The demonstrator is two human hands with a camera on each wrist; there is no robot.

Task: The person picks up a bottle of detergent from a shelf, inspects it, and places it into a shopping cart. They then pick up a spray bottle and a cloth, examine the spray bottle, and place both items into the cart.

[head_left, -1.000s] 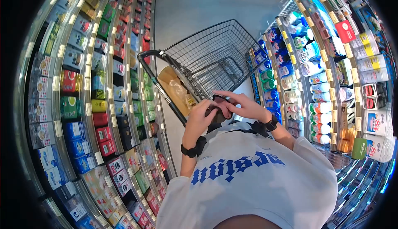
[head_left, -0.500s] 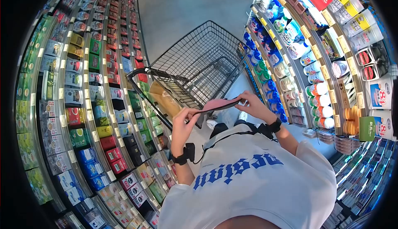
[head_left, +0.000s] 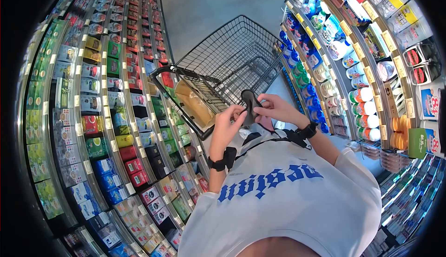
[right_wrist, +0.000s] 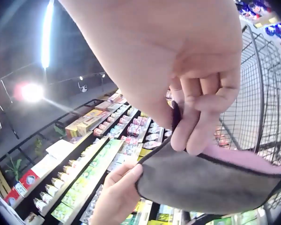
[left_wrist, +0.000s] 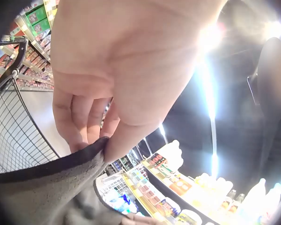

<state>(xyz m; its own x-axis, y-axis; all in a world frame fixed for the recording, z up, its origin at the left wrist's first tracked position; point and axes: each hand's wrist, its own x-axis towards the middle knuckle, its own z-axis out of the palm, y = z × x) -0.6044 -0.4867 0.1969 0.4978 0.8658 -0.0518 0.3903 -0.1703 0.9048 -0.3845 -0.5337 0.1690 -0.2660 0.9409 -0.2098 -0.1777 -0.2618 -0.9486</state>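
An eye mask [head_left: 251, 102] hangs between the two hands, in front of the white shirt. One face is dark grey with black edging; in the right wrist view a pink face shows behind the grey face [right_wrist: 201, 180]. My left hand [head_left: 227, 126] pinches one end, its thumb and fingertips on the black edge, as the left wrist view also shows. The right hand [head_left: 280, 110] holds the mask's other side between thumb and fingers. In the head view the mask is bent, with its grey face showing.
A black wire shopping cart [head_left: 241, 48] stands just ahead, with a brown paper bag [head_left: 195, 101] near its handle. Shelves of packaged goods [head_left: 125, 141] run along the left. Bottles and tubs [head_left: 360, 108] fill the shelves on the right.
First the hands were close together with the mask folded and pink showing. Half a second ago they were apart, stretching it lengthwise. Now they are closer again, the mask bent and grey face showing.
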